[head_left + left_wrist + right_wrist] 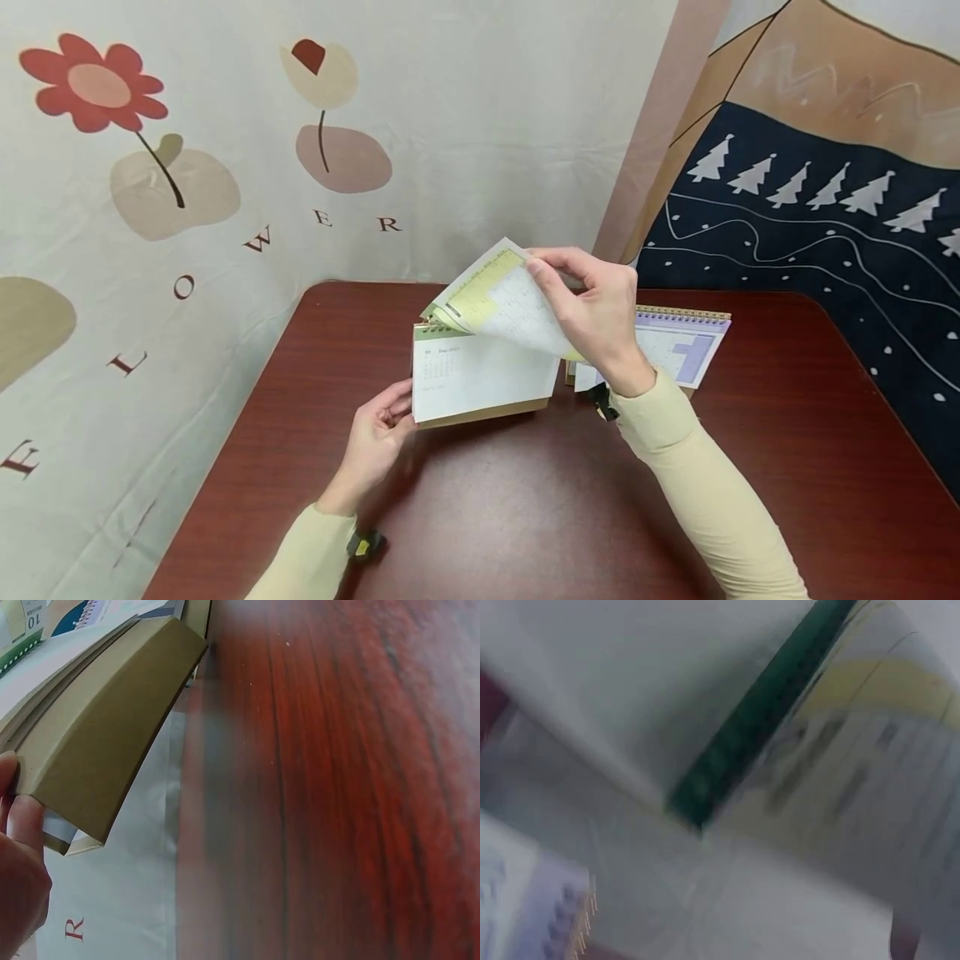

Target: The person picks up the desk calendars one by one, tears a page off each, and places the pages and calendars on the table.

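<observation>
A spiral-bound desk calendar (480,379) with a green header stands on the dark red table (525,508). My left hand (378,433) holds its lower left corner; the left wrist view shows the brown card base (105,742) against my fingers (19,825). My right hand (592,312) pinches a lifted page (498,304), yellow-green at the top, and holds it up over the spiral binding. The right wrist view is a blur of that page (832,772) with a dark green stripe.
A second desk calendar (682,342) with a purple header stands just behind my right wrist. Fabric backdrops hang close behind the table: a flower print (187,167) on the left, a dark one with white trees (825,217) on the right.
</observation>
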`<state>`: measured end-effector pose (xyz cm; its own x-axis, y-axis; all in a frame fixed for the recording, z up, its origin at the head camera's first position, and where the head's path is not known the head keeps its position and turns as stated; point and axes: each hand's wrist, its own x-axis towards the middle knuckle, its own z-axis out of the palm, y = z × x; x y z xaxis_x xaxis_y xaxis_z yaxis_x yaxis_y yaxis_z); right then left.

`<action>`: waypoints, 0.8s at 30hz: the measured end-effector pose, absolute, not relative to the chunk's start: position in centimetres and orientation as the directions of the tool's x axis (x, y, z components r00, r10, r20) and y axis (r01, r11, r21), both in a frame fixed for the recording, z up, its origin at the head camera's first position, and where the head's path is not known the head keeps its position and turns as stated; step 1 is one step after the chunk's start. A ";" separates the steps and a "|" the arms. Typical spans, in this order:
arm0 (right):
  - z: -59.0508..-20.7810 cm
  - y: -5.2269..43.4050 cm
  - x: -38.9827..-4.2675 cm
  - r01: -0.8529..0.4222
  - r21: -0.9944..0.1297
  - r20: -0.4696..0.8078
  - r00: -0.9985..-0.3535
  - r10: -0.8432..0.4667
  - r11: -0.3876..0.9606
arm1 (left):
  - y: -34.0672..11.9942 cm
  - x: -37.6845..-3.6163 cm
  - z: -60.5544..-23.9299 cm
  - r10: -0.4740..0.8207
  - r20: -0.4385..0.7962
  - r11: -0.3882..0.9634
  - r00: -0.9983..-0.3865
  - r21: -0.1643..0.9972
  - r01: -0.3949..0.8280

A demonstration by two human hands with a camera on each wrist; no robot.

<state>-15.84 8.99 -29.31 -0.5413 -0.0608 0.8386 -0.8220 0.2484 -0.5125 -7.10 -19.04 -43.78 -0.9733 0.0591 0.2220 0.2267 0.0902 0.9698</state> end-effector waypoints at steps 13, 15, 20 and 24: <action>-28.7 9.5 -15.8 -0.940 -0.194 0.969 -0.228 -0.096 0.280 | -18.5 -7.2 -44.2 0.109 0.254 0.110 -0.961 0.958 0.265; -28.7 9.5 -15.8 -0.940 -0.209 0.968 -0.239 -0.081 0.268 | -18.4 -7.3 -44.3 0.115 0.253 0.107 -0.961 0.958 0.265; -29.3 9.6 -16.0 -0.931 -0.283 0.954 -0.298 -0.030 0.231 | -18.3 -7.3 -44.5 0.127 0.279 0.103 -0.952 0.951 0.292; -29.7 10.0 -16.0 -0.905 -0.373 0.926 -0.375 0.028 0.205 | -18.2 -7.5 -44.7 0.170 0.297 0.090 -0.939 0.945 0.315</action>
<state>-16.04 10.00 -29.73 -0.3754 0.0276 0.9264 -0.9051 0.2046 -0.3728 -7.51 -18.20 -44.67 -0.9395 0.1700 0.2975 0.3155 0.0905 0.9446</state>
